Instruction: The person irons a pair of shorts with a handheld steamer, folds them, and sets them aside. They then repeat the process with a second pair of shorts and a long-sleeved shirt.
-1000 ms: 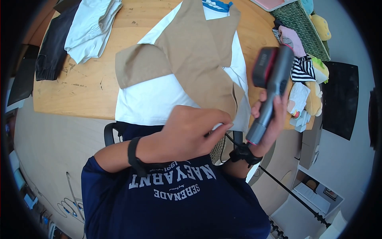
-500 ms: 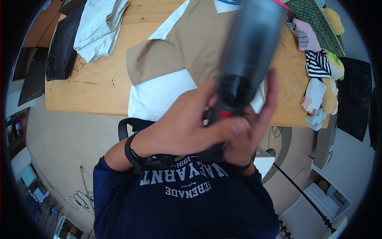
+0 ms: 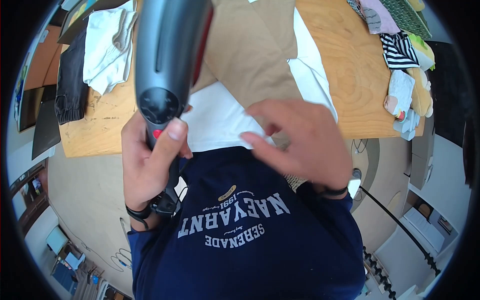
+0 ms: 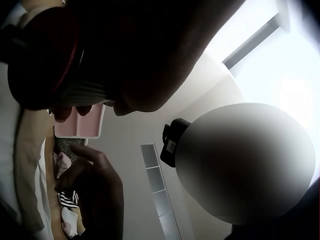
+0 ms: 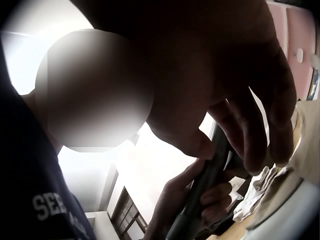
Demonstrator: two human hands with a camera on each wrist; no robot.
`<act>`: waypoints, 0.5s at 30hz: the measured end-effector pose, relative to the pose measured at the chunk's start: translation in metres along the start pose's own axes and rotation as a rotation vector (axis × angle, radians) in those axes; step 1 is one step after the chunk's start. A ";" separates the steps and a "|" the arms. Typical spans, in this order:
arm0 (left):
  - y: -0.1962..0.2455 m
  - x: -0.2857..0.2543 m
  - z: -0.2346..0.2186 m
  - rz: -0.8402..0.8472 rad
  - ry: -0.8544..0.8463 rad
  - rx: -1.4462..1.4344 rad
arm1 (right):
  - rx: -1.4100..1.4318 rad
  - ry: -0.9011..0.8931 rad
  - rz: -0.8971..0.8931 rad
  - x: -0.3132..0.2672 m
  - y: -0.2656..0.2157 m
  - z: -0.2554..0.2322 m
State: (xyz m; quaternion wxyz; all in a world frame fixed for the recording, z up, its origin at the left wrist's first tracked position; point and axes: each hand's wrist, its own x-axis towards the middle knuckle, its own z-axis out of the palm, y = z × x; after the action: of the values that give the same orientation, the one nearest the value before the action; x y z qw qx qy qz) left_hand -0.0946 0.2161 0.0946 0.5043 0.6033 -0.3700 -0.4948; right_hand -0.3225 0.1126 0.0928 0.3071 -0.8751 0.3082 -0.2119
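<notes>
My left hand (image 3: 150, 155) grips the handle of a grey handheld garment steamer (image 3: 165, 55), its thumb by a red button. The steamer's upper end runs out of the head view at the top; in the left wrist view its round, red-rimmed head (image 4: 45, 60) shows dark. To the right, my right hand (image 3: 305, 142) is in the air over the garment's lower edge, fingers loosely bent with a gap to the thumb and nothing between them. Below both hands, a brown and white top (image 3: 255, 55) lies spread on the table, partly covered by the steamer.
Folded white trousers (image 3: 107, 50) and dark trousers (image 3: 70, 80) lie on the wooden table (image 3: 345, 65) at left. Small folded clothes, including a striped piece (image 3: 398, 51), and plush toys line the right edge by a green woven basket (image 3: 412, 20).
The steamer has passed from my right hand to my left, with both hands on it midway, and moved to the left. My right hand has let go and drawn to the right.
</notes>
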 end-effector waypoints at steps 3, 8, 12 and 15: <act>-0.007 0.001 0.000 -0.083 -0.243 -0.020 | -0.136 -0.216 0.158 0.005 0.038 -0.033; -0.018 0.012 0.023 -0.327 -0.580 -0.089 | -0.152 -0.333 0.233 0.053 0.099 -0.081; -0.004 0.021 0.035 -0.335 -0.614 0.017 | 0.008 -0.526 0.238 0.085 0.138 -0.082; -0.006 0.025 0.035 -0.366 -0.540 -0.053 | 0.175 -0.605 0.259 0.085 0.159 -0.072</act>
State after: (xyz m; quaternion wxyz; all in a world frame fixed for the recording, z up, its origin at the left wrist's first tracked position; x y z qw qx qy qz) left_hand -0.1232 0.1848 0.0829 0.3064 0.4933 -0.3629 -0.7288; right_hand -0.3666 -0.0722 0.0537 0.4827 -0.8224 0.2923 0.0724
